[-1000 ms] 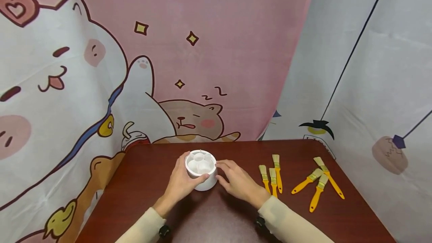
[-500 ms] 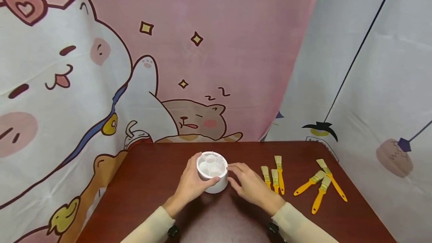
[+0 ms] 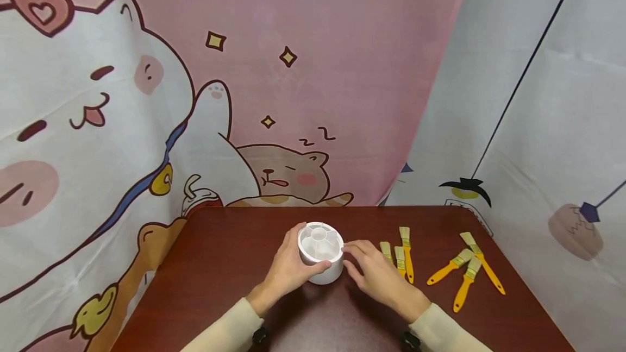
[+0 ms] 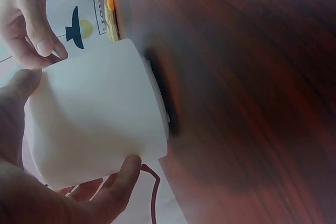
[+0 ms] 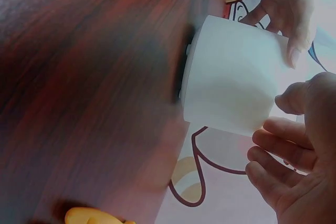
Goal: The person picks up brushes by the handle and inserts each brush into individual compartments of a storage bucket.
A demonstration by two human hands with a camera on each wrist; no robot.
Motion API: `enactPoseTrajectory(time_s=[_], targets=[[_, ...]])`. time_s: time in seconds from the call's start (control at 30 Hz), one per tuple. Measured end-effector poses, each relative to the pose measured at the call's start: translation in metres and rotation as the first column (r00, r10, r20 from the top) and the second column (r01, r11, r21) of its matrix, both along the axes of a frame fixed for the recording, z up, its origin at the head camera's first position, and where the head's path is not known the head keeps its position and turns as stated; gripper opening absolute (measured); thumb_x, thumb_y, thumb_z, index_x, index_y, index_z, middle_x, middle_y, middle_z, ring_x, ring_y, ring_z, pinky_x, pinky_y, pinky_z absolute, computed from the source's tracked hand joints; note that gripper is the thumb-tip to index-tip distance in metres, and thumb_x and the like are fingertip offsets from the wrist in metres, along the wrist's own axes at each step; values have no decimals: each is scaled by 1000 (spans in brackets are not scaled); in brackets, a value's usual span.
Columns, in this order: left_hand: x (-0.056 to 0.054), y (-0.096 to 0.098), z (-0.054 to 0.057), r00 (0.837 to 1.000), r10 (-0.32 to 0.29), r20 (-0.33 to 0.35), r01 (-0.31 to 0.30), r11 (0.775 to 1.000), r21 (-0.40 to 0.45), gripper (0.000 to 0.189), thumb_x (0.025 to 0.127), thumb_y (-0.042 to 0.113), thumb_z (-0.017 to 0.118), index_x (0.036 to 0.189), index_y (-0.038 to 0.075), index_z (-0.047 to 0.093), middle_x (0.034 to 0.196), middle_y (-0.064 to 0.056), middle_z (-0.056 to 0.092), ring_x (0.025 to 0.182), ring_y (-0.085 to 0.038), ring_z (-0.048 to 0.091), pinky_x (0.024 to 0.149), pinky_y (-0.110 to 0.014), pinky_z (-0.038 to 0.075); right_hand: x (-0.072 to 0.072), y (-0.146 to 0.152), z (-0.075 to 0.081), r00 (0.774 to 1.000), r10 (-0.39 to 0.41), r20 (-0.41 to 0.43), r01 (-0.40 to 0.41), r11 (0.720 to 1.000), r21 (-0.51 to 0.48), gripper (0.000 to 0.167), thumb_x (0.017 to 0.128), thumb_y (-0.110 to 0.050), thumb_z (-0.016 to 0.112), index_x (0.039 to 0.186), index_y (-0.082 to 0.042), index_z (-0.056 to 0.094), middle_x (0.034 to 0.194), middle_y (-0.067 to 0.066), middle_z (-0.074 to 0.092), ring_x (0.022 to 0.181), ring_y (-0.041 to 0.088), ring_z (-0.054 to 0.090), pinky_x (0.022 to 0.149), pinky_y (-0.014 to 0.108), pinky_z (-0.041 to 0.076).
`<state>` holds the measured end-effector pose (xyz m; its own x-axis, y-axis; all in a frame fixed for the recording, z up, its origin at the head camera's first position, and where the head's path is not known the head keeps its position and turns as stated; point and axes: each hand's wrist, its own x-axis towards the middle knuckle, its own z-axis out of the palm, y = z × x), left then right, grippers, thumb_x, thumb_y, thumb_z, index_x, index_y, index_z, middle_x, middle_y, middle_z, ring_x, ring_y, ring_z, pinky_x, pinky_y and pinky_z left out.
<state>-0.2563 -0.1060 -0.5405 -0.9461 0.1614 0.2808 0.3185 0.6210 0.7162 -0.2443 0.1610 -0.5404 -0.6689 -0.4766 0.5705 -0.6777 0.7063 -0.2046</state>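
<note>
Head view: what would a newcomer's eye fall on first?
Probably the big white cat on the backdrop, at left. Next comes the white pot in the left grip, near the middle of the table. Yellow-handled brushes lie on the table's right side.

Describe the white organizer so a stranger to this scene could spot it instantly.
Find the dark reddish-brown table, then the yellow-handled paintbrushes on its right side. To their left, the left hand grips the white organizer. Unlike the paintbrushes, it's round and divided inside into compartments.
</note>
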Motion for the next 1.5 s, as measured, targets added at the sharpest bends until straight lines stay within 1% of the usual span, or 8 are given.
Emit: enactPoseTrajectory(time_s=[0.23,0.53,0.77,0.93,1.07,1.23,1.37,1.5], targets=[[-2,0,4,999,-29,15,29,1000,-8,123,80,57,105,174,9,42,160,-16,62,141,-33,70,118,-57,59,1,2,1,1000,-14,-2,14,1000,20,35,97,-15,96,127,-4,83,129,7,83,124,26,77,104,46,68],[-3,-2,7,998,-47,44,47,999,11,124,81,57,105,176,10,41,166,-14,61,147,-32,67,122,-58,56,1,4,2,999,13,-34,-13,1000,22,35,94,-14,99,124,-5,84,127,7,83,119,25,78,100,46,70],[-4,-3,7,997,-55,51,55,998,4,125,82,55,105,178,9,39,167,-17,59,148,-34,66,124,-60,55,-1,7,4,1000,0,-2,0,1000,30,35,97,-19,97,128,-9,85,130,4,83,116,22,80,100,45,70],[-4,-3,7,997,-59,45,60,998,-1,125,82,55,104,178,9,38,169,-18,58,149,-34,65,124,-61,55,0,11,7,999,-34,8,34,999,36,36,98,-21,96,130,-10,84,132,3,83,117,22,80,100,45,70],[-3,-4,8,997,-57,55,57,998,7,126,82,55,105,179,10,37,171,-17,57,151,-34,65,125,-61,54,-2,15,10,998,-58,-2,58,998,33,36,98,-21,96,130,-11,84,132,4,83,116,23,80,97,46,70],[-4,-6,9,995,-70,64,69,998,14,127,82,53,105,180,9,36,173,-18,56,153,-37,63,126,-63,52,-6,22,12,998,-60,-18,61,998,12,36,96,-18,97,129,-10,85,130,6,84,116,25,81,94,46,71],[-6,-7,9,994,-87,68,85,996,19,126,83,51,104,180,9,36,174,-17,57,154,-38,63,126,-64,52,-8,30,15,997,-81,8,81,997,-1,34,99,-20,95,129,-11,84,131,4,84,118,24,81,96,45,71],[-6,-9,10,992,-100,74,99,995,22,124,85,48,103,180,9,35,173,-18,58,153,-39,64,126,-65,52,-12,38,15,991,-121,65,121,993,8,33,103,-25,91,133,-12,84,134,5,83,120,25,80,97,46,71]])
